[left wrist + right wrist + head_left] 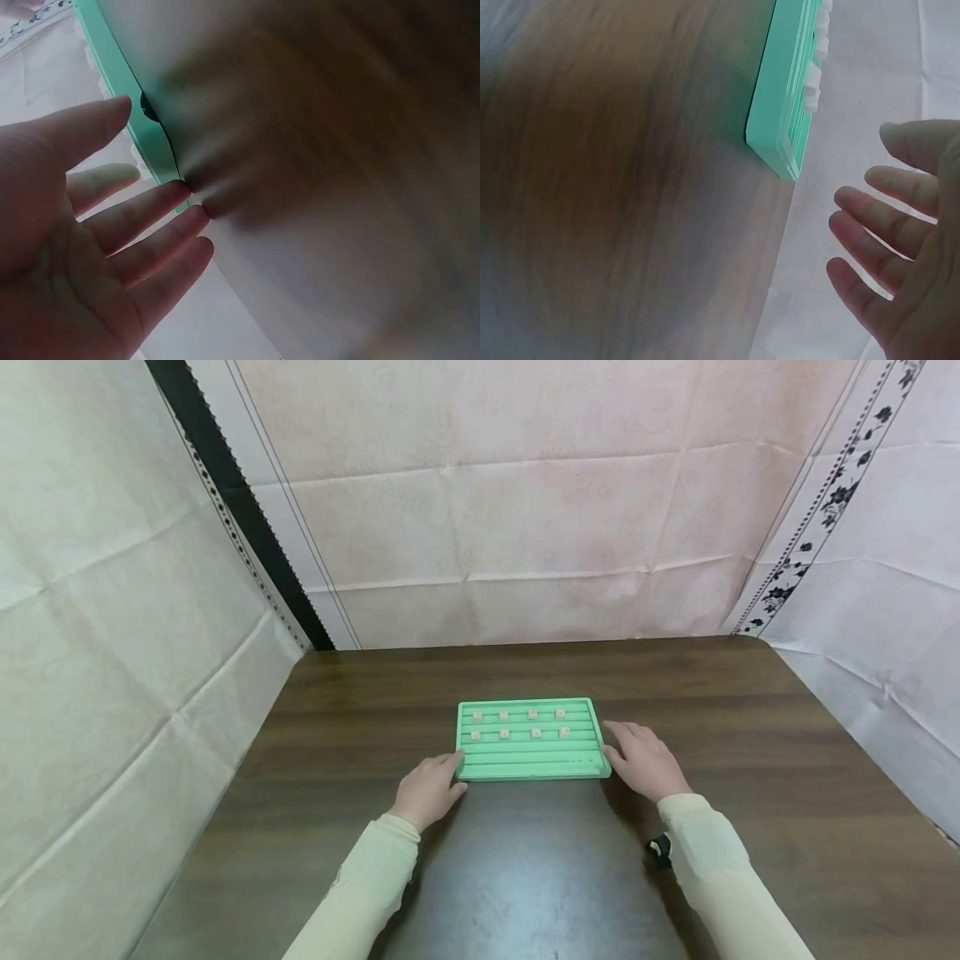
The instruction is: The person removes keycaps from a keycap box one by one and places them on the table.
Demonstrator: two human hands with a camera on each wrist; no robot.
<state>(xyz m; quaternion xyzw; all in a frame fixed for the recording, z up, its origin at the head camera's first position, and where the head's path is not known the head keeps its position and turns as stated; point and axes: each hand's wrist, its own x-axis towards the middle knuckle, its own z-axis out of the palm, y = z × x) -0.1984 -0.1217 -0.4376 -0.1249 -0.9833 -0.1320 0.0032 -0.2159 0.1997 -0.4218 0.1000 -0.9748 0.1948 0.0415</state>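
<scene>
A green ridged tray lies flat on the brown wooden table, bearing two rows of small white tiles, several in each row. My left hand is at the tray's left edge, its fingertips right at the rim; in the left wrist view its fingers are straight and spread beside the green side wall. By the right edge is my right hand. The right wrist view shows its fingers extended and apart from the tray's corner. Marks on the tiles are too small to read.
The wooden table reaches back to a pale hanging cloth. More cloth hangs along the left side and the right side. A black band runs down the back left corner. Something dark sits at the right wrist.
</scene>
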